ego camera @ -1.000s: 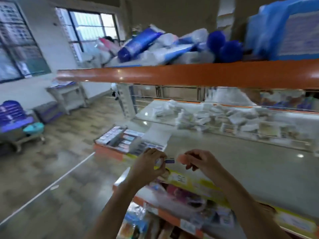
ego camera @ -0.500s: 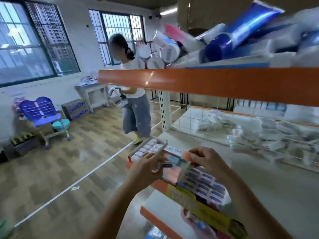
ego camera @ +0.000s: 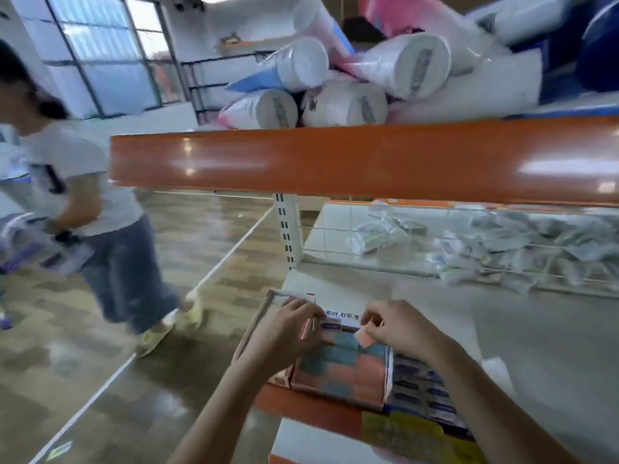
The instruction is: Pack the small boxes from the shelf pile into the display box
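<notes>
While both hands work over the open cardboard display box with its grid of pink and teal packets, the job looks partly done — most of the grid is already filled, and the box sits at the front corner of the pale grey shelf, just behind its orange edge.

The left hand has its fingers curled around a small pink-and-white box, pinching it by its narrow sides at the box's back-left corner. The right hand pinches a small salmon-pink box between thumb and fingertips, holding it just above the top row of packets. Motion blur hides exactly how the fingers lie.

These little boxes appear to be light, stiff cardboard, so they should need almost no force; a firm squeeze could dent a face or pop an end flap. The narrow long sides seem the best place to hold — that leaves the bottom free to slide into a slot. Their printed surfaces look smooth, perhaps slightly slippery. The display box itself is thin-walled and probably shifts easily, so steadying its rim while pressing a piece down would be wise.

Beside it on the right lies a row of dark blue-labelled packets.
</notes>
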`<state>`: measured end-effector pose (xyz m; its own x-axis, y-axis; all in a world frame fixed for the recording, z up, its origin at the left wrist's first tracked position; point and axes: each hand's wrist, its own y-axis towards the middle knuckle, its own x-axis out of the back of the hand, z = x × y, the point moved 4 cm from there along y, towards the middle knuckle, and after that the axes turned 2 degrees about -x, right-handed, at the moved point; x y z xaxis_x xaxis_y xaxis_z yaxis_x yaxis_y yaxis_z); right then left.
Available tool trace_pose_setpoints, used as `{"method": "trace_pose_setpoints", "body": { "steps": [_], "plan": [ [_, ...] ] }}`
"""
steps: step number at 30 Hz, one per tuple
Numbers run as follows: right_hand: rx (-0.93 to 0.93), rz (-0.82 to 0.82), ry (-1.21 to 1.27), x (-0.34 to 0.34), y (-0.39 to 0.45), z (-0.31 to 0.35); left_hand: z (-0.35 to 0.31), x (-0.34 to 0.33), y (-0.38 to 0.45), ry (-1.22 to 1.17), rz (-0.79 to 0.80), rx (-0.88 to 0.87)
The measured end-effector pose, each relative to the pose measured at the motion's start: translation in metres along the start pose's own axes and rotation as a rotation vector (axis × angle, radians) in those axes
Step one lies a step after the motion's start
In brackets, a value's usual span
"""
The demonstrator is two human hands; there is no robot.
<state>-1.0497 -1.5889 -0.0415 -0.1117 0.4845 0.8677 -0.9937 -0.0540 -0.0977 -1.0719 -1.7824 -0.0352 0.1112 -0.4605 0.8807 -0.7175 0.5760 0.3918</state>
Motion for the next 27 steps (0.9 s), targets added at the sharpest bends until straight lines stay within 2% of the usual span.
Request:
{"method": "trace_pose_setpoints", "body": {
  "steps": [6, 13, 16, 19, 27],
  "plan": [
    [-0.211, -0.079, -0.064, -0.008, -0.006, 0.006, 0.011, -0.023, 0.023, -0.047, 0.199, -0.161],
    [-0.359, -0.287, 0.025, -0.016, -0.013, 0.007, 0.028, -0.035, 0.026, -0.115, 0.238, -0.311],
    [-0.366, -0.334, 0.040, -0.017, -0.014, 0.008, 0.032, -0.037, 0.027, -0.135, 0.262, -0.342],
    [-0.348, -0.361, -0.046, -0.016, -0.015, 0.011, 0.035, -0.040, 0.028, -0.113, 0.281, -0.346],
    [-0.297, -0.271, -0.136, -0.023, -0.021, 0.015, 0.036, -0.045, 0.026, -0.077, 0.290, -0.398]
  ]
}}
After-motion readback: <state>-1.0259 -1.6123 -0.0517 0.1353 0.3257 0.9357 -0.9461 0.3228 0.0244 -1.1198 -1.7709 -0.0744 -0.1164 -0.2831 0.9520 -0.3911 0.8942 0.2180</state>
